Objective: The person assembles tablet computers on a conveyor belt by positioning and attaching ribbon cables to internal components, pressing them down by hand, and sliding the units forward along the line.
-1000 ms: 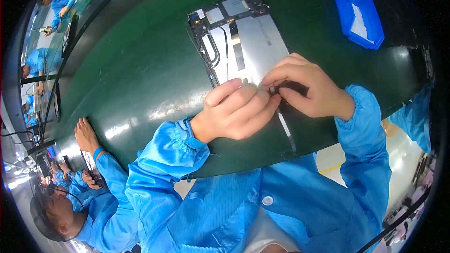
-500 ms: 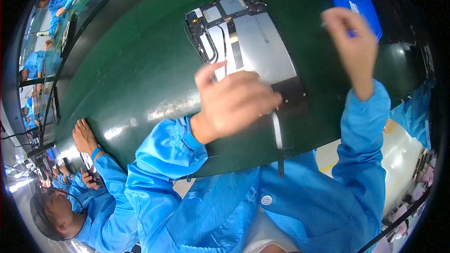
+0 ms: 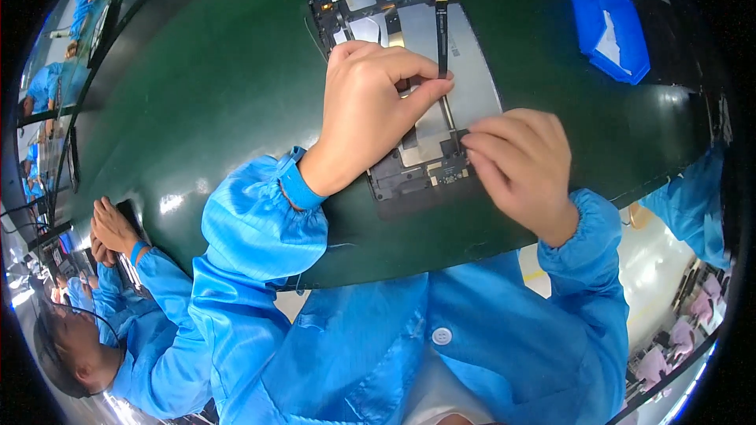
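An opened tablet (image 3: 478,63) lies on the green table, with silver battery panels and dark parts along both ends. A narrow flat ribbon cable (image 3: 442,35), black at the top and pale further down, runs lengthwise over it. My left hand (image 3: 370,102) rests over the tablet's left side, pinching the middle of this cable between thumb and finger. At the cable's lower end, by the tablet's near edge, the fingertips of my right hand (image 3: 524,165) are closed together. Whatever lies between those right fingertips is mostly hidden. My left hand covers part of the battery.
A blue plastic bin (image 3: 587,12) with white paper-like pieces (image 3: 610,43) inside stands on the far right. A co-worker in blue sits at my left, hands (image 3: 114,228) on a dark device at the table edge. A dark ledge borders the table's far left.
My right hand has come from beside the blue bin to the tablet's near end. The ribbon cable, earlier hanging below my left hand, now lies along the tablet.
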